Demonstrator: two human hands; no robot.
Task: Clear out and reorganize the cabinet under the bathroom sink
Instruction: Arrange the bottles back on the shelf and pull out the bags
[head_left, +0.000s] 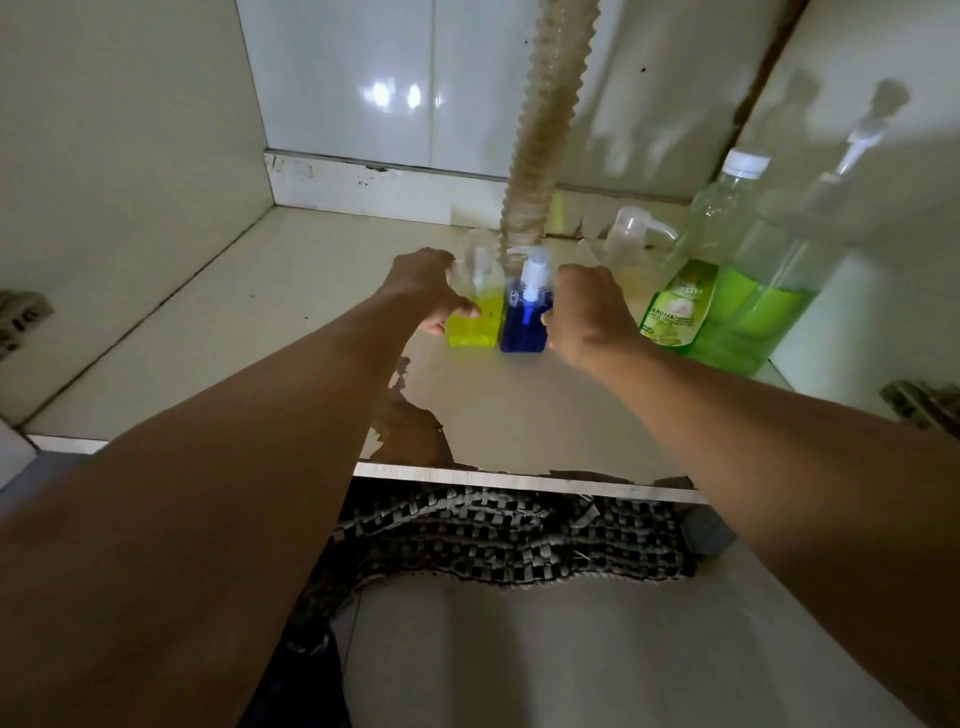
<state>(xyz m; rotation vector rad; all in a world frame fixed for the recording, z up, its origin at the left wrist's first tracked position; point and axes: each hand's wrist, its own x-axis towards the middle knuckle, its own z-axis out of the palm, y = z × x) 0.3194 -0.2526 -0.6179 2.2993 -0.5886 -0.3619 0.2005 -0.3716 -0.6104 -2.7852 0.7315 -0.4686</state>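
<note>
Under the ribbed hose (540, 130), our left hand (423, 286) curls its fingers round the clear yellow bottle (475, 322); our right hand (589, 312) grips the square blue bottle (524, 325).

- You have two small pump bottles: one yellow (475, 319), one blue (525, 322).
- Two large green bottles (680, 291) (753, 317) at three o'clock.
- One hose (545, 119).
- One mat (509, 540).

Glossy white wall tiles (363, 93) reflect light at the back; cream side panels (119, 130) flank a chipped cabinet floor (519, 415); a woven mat (509, 535) lies outside.
</note>
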